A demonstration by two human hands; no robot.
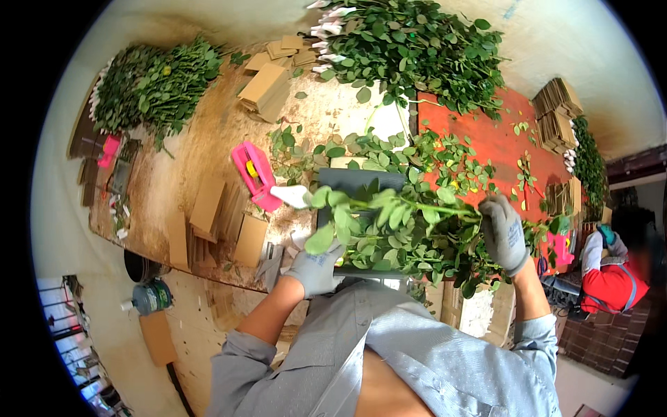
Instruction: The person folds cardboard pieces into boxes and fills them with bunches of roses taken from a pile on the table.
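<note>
A long leafy green stem [389,203], probably a rose, lies across the front of me, with a white wrapped head [292,197] at its left end. My right hand [504,235], in a grey glove, is closed round the stem's right part. Close to the near left edge of a dark stand [356,179] is my left hand [314,270], also gloved; leaves cover its fingertips, so its grip is unclear. More leafy stems [431,254] lie on the stand beneath the raised one.
Left of the stand is a pink tape dispenser [254,174], near folded cardboard pieces [212,208]. Large bunches of wrapped stems [417,52] lie at the back and far left [156,87]. Loose leaves litter the red tabletop [445,118]. A person in red [615,285] is at right.
</note>
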